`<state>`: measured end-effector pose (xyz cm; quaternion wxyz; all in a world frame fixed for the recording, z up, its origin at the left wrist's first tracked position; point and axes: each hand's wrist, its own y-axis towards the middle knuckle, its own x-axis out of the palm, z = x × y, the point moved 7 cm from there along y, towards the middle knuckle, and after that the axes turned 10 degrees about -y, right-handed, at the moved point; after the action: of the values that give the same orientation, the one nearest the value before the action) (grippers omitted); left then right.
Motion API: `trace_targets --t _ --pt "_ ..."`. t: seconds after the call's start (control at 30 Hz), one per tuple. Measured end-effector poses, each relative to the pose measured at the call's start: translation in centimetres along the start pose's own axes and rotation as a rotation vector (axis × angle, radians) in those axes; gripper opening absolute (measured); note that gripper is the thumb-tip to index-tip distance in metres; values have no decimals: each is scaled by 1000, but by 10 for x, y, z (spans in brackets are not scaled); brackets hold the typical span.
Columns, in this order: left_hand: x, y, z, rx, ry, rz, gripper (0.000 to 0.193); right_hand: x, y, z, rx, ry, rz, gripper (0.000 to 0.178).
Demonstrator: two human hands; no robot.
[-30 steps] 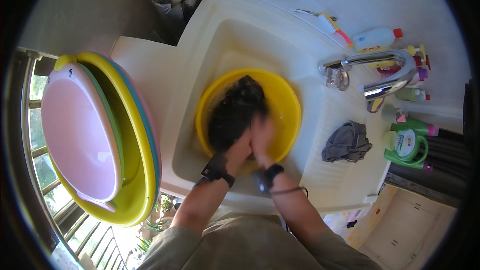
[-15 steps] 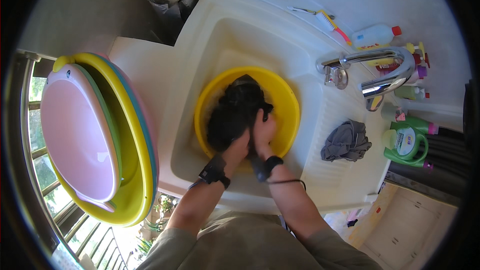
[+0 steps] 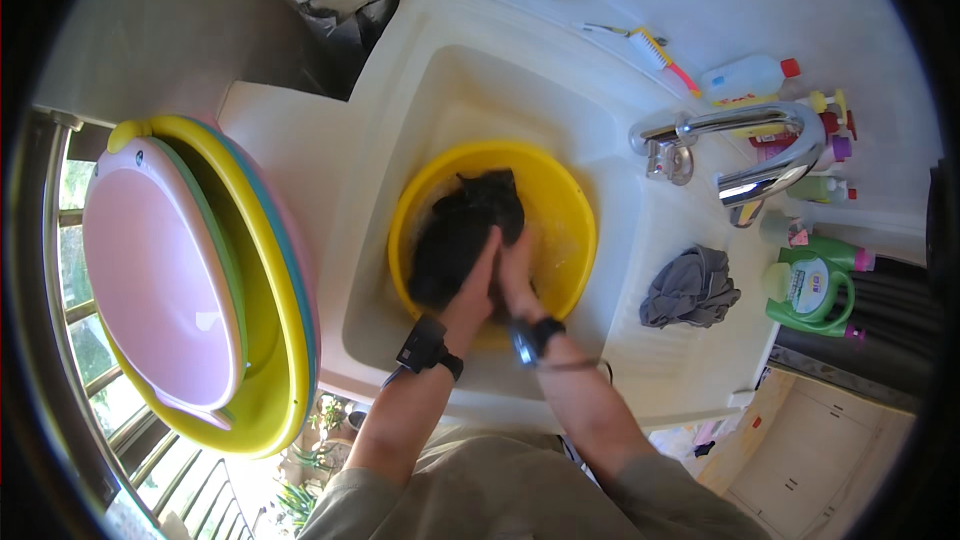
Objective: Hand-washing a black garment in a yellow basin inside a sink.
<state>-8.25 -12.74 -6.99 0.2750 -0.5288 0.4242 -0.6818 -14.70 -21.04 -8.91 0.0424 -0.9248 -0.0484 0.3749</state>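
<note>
A wet black cloth [image 3: 462, 240] lies bunched in a round yellow basin [image 3: 578, 202], which stands inside the white sink. My left hand [image 3: 480, 278] grips the cloth along its right side, its fingertips sunk into the folds. Close beside it, my right hand [image 3: 514, 266] holds the cloth's right edge, and the two hands nearly touch. Motion blurs the fingers a little, and cloth hides part of them. Some suds and water show along the basin's right inner wall. Each wrist wears a black band.
Right of the basin, a crumpled grey cloth [image 3: 690, 287] lies on the ribbed washboard part of the sink [image 3: 440, 70]. A chrome faucet [image 3: 775, 120] arches above it. Bottles and a brush [image 3: 655, 50] line the back ledge. Stacked pink and yellow basins [image 3: 150, 270] lean at the left.
Both hands have shifted slightly within the basin, pressing the black cloth. Its upper part has moved down and opened out, leaving more of the basin's right interior visible.
</note>
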Motion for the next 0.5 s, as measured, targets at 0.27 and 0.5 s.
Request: trace_targets --t 0.27,0.5 --pt "-58 -2 41 585 628 248 58 -7 -52 -48 203 -35 -64 35" --pt "2 -57 78 1180 1334 -245 43 -53 -32 -7 331 444 -107 39"
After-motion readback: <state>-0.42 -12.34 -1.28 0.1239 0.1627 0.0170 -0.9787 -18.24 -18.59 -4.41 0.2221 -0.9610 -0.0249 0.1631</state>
